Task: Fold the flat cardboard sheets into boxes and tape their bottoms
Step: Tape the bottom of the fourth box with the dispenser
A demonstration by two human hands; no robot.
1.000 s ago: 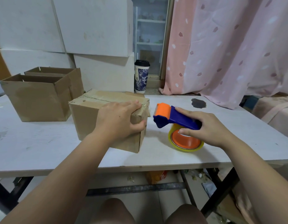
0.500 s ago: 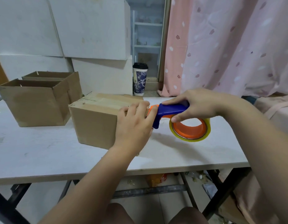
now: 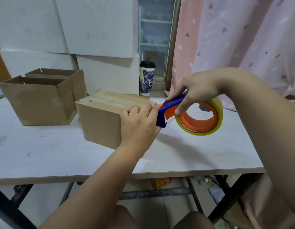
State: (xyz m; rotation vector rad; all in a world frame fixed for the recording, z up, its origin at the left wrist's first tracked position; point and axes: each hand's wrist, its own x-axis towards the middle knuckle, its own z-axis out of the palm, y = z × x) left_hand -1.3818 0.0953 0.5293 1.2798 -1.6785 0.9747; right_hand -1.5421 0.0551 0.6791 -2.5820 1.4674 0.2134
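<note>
On the white bench (image 3: 44, 154), the brown cardboard box (image 3: 100, 123) is being held at its near end by the curled left hand (image 3: 138, 124). The blue-and-orange tape dispenser (image 3: 173, 104) is being gripped by the right hand (image 3: 198, 90), beside that end.

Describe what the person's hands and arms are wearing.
The left hand and right hand are bare: no gloves, rings, watch or bracelet show. The left forearm and right forearm are uncovered, with no sleeve in view.
</note>
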